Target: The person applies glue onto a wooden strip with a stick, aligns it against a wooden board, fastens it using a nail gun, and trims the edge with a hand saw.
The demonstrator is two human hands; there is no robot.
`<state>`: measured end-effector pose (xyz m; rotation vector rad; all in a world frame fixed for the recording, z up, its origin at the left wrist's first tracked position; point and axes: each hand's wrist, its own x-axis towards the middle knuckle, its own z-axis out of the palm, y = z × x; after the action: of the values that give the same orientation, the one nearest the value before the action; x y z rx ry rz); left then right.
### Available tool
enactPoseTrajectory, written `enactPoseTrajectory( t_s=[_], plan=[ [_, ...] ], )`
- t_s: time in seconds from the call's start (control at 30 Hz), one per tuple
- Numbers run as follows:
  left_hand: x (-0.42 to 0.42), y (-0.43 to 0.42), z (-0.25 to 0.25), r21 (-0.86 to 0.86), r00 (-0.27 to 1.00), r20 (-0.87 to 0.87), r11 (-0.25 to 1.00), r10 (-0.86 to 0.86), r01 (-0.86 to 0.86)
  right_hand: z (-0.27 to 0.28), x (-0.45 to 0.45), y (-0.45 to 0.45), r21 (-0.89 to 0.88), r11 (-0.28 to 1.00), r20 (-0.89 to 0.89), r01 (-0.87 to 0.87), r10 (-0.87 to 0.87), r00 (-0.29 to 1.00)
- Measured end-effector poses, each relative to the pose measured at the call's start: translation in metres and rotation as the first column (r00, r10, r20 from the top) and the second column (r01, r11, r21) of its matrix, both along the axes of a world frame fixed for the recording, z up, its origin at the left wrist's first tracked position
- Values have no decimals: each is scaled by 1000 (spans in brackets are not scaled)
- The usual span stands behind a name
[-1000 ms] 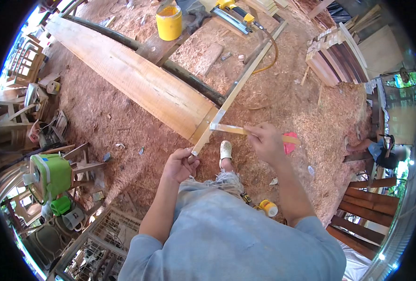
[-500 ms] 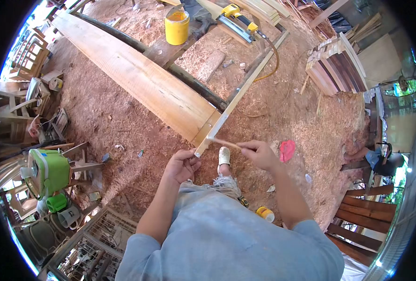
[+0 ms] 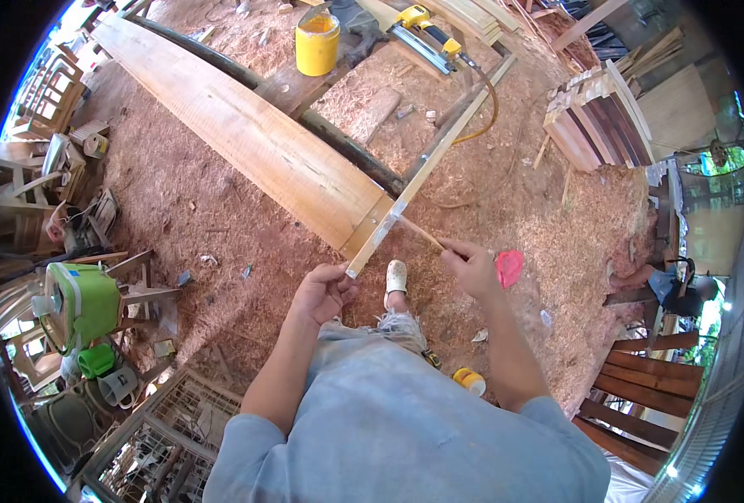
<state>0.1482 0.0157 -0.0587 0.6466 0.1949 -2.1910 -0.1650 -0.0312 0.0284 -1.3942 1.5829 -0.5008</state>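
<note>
My left hand [image 3: 325, 293] is closed on the near end of a long narrow wooden strip [image 3: 439, 151], between thumb and fingers. The strip slants away to the upper right, and whitish paste is smeared along its near part. In my right hand [image 3: 472, 267] is a thin wooden stick [image 3: 422, 233], pinched between thumb and fingers. Its far tip meets the strip's edge beside the smear; whether it touches, I cannot tell. A wide wooden plank [image 3: 246, 142] runs off to the upper left, its near end adjoining the strip.
A yellow tub [image 3: 317, 50] and a yellow nail gun [image 3: 422, 33] with a hose lie beyond the plank. Stacked boards [image 3: 598, 130] stand at right. A green cooler [image 3: 83, 306] is at left. Wood shavings and a pink scrap [image 3: 509, 267] cover the ground.
The stick's tip has moved up along the strip, away from my left hand, and my right hand has shifted slightly upward. My left hand stays at the strip's end.
</note>
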Motion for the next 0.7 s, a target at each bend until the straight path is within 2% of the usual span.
enactPoseTrajectory(
  t_s=[0.07, 0.13, 0.17, 0.2, 0.23, 0.27, 0.33, 0.37, 0.43, 0.47, 0.53, 0.57, 0.63, 0.67, 0.7],
  plan=[
    [-1, 0, 3, 23, 999, 32, 1000, 7, -7, 1, 0, 0, -23, 999, 3, 37, -37, 999],
    [-1, 1, 3, 45, 998, 64, 999, 16, -19, 20, 10, 5, 46, 994, -127, -102, 107, 986],
    [-1, 1, -2, 41, 1000, 14, 999, 20, -20, 20, 9, 8, 44, 993, -130, -107, 112, 985],
    [-1, 1, -1, 38, 999, -36, 999, 23, -22, 21, 8, 12, 6, 977, -110, -215, 214, 971],
    [-1, 1, 0, 38, 999, -37, 999, 28, -26, 22, 8, 13, -33, 947, -92, -319, 315, 945],
    [-2, 2, 1, 61, 1000, -13, 998, 28, -28, 22, 10, 13, -32, 946, -92, -323, 319, 943],
    [-2, 3, 3, 87, 1000, 12, 996, 27, -28, 32, 22, 13, -215, 940, -178, -266, 230, 957],
    [-2, 3, 2, 86, 999, 28, 996, 26, -28, 33, 26, 11, -215, 940, -177, -265, 229, 957],
    [-3, 4, -3, 85, 999, 42, 996, 21, -25, 35, 30, 4, -328, 890, -474, -317, 135, 870],
    [-4, 4, -10, 88, 997, 76, 996, 25, -31, 31, 29, 0, -328, 891, -475, -315, 133, 870],
    [-7, 2, -1, 92, 994, 108, 995, 27, -37, 18, 25, -6, -394, 897, -497, -199, -26, 867],
    [-9, 0, 3, 121, 988, 147, 990, 51, -69, 13, 23, -6, -395, 897, -498, -201, -25, 867],
    [-8, -2, 8, 147, 979, 189, 983, 80, -108, 8, 21, -4, -228, 973, -96, 37, -60, 994],
    [-7, -1, 5, 146, 987, 134, 983, 94, -113, 5, 21, 1, -228, 973, -96, 33, -56, 994],
    [-6, -2, 6, 146, 991, 79, 982, 107, -117, 4, 21, 9, -98, 995, -107, -22, 12, 994]
  ],
)
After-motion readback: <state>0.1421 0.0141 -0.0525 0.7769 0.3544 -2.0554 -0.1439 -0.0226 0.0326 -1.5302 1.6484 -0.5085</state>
